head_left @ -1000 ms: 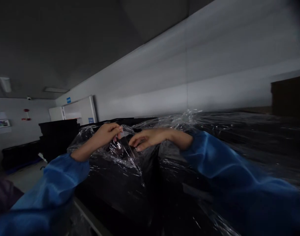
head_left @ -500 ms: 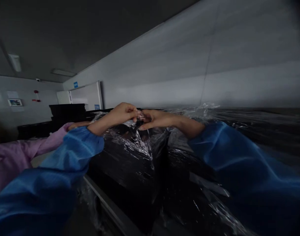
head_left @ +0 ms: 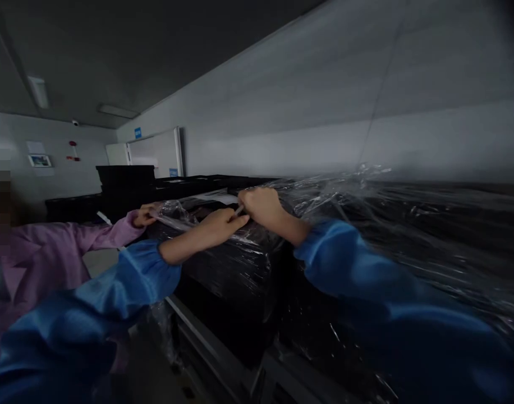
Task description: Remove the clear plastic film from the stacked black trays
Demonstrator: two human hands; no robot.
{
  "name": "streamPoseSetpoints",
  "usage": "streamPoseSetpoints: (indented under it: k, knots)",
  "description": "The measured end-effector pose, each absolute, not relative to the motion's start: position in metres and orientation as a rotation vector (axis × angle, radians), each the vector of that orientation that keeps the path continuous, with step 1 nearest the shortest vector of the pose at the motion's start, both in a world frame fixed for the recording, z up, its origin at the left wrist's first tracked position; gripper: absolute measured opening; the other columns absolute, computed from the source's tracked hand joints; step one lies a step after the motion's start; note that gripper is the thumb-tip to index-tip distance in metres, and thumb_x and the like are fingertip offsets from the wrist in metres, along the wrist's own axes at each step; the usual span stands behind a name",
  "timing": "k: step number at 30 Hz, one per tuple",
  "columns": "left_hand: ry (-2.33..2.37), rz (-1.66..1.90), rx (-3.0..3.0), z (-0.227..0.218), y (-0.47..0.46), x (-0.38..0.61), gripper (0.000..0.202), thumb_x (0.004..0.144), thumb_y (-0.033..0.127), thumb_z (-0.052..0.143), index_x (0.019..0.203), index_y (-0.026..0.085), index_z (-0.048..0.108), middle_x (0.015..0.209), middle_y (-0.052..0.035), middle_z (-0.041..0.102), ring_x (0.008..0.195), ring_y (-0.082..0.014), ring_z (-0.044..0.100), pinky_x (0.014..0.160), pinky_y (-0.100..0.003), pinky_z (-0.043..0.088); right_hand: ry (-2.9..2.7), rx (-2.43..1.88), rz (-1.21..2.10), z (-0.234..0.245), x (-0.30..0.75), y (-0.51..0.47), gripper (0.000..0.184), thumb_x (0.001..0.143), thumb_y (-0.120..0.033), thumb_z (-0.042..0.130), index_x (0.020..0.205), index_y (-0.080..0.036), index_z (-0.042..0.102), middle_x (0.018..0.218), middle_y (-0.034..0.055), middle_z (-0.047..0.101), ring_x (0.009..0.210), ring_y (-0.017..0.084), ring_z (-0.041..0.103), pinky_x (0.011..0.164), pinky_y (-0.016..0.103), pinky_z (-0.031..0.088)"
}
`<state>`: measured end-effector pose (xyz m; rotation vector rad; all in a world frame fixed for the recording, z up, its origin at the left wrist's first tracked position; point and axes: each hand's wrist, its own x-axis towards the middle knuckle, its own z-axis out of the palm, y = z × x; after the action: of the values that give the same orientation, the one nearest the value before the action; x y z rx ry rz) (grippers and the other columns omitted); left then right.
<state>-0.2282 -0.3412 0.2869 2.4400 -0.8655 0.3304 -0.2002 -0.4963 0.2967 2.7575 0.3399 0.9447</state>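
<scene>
We see a grey wall [head_left: 324, 101] filling the frame from twelve to three o'clock, with a dark ceiling [head_left: 114, 50] at eleven o'clock carrying two dim light panels. At ten o'clock, a white door [head_left: 156, 152] stands under a small blue sign [head_left: 138, 132].

Below the wall, a big stack of black trays [head_left: 240, 280] runs from the centre out to four o'clock, bound in clear stretch film [head_left: 387, 224] that wrinkles and glints across its top and sides. A further pile of black trays [head_left: 122, 179] stands near the door at nine o'clock. A grey metal rail [head_left: 206, 348] runs under the stack at six o'clock.

Our two blue sleeves come in from seven and five o'clock and meet at the stack's near top corner, just above centre. Our right hand [head_left: 263, 205] is curled into a fist on the film, gripping a gathered strand of it. Our left hand [head_left: 221, 221] lies just beside, at its eight o'clock, with fingers closed, pinching the same taut strand where it stretches away toward nine o'clock.

At the far end of that strand, a co-worker's hand [head_left: 146, 215] in a pink sleeve [head_left: 72, 247] rests on the film at the stack's edge; we cannot tell whether it grips.
</scene>
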Motion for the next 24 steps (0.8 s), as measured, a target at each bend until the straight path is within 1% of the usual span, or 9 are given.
streamPoseSetpoints:
  k: [3,7,11,14,16,18,21,24]
  knots:
    - [-0.768,0.299,2.421,0.280,-0.331,-0.237,0.039,0.094,0.046,0.047,0.067,0.018,0.043,0.065,0.0017,0.044,0.062,-0.0141,0.042,0.059,-0.029,0.028,0.318,2.724,1.052,0.296,-0.188,-0.495,0.033,0.097,-0.016,0.037,0.106,-0.013,0.069,0.094,0.0168,0.074,0.093,0.033,0.073,0.066,0.035,0.047]
    - [-0.832,0.262,2.346,0.270,-0.323,-0.248,0.036,0.091,0.048,0.045,0.068,0.020,0.042,0.066,0.0023,0.041,0.063,-0.0141,0.042,0.060,-0.029,0.029,0.371,2.661,1.107,0.293,-0.178,-0.508,0.032,0.098,-0.016,0.036,0.107,-0.012,0.066,0.098,0.0168,0.073,0.095,0.031,0.072,0.066,0.033,0.046]
    - [-0.920,0.338,2.364,0.256,-0.305,-0.267,0.037,0.088,0.053,0.042,0.069,0.021,0.036,0.061,0.0045,0.037,0.056,-0.0131,0.039,0.057,-0.029,0.028,0.303,2.668,1.127,0.293,-0.177,-0.518,0.033,0.097,-0.016,0.036,0.111,-0.008,0.064,0.100,0.0212,0.072,0.096,0.028,0.069,0.070,0.031,0.044]
    - [-0.939,0.378,2.377,0.239,-0.282,-0.287,0.040,0.092,0.052,0.042,0.068,0.021,0.035,0.057,0.0062,0.035,0.051,-0.0112,0.039,0.052,-0.026,0.028,0.274,2.696,1.130,0.291,-0.175,-0.518,0.033,0.098,-0.017,0.035,0.112,-0.011,0.064,0.101,0.0198,0.072,0.097,0.028,0.069,0.069,0.031,0.042]
    - [-1.023,0.477,2.381,0.225,-0.264,-0.300,0.039,0.096,0.046,0.045,0.069,0.020,0.036,0.055,0.0073,0.037,0.047,-0.0091,0.040,0.049,-0.024,0.028,0.236,2.724,1.121,0.288,-0.173,-0.517,0.033,0.098,-0.018,0.036,0.112,-0.014,0.065,0.100,0.0172,0.073,0.096,0.029,0.070,0.068,0.031,0.042]
    - [-1.207,0.616,2.361,0.209,-0.246,-0.312,0.037,0.100,0.038,0.046,0.070,0.020,0.037,0.055,0.0077,0.041,0.045,-0.0073,0.042,0.046,-0.021,0.029,0.180,2.749,1.099,0.285,-0.171,-0.518,0.032,0.098,-0.019,0.037,0.111,-0.016,0.066,0.099,0.0159,0.074,0.095,0.030,0.071,0.068,0.032,0.043]
    - [-1.424,0.765,2.308,0.189,-0.221,-0.323,0.033,0.103,0.032,0.045,0.073,0.020,0.041,0.061,0.0058,0.049,0.052,-0.0072,0.050,0.050,-0.018,0.038,0.113,2.780,1.047,0.283,-0.171,-0.524,0.033,0.098,-0.019,0.036,0.111,-0.015,0.066,0.099,0.0178,0.074,0.096,0.031,0.071,0.070,0.033,0.046]
    - [-1.463,0.787,2.316,0.181,-0.203,-0.329,0.029,0.103,0.030,0.042,0.076,0.021,0.043,0.062,0.0050,0.054,0.052,-0.0082,0.055,0.050,-0.018,0.043,0.106,2.797,1.006,0.283,-0.176,-0.531,0.036,0.098,-0.018,0.034,0.114,-0.012,0.066,0.100,0.0212,0.073,0.099,0.030,0.070,0.077,0.033,0.049]
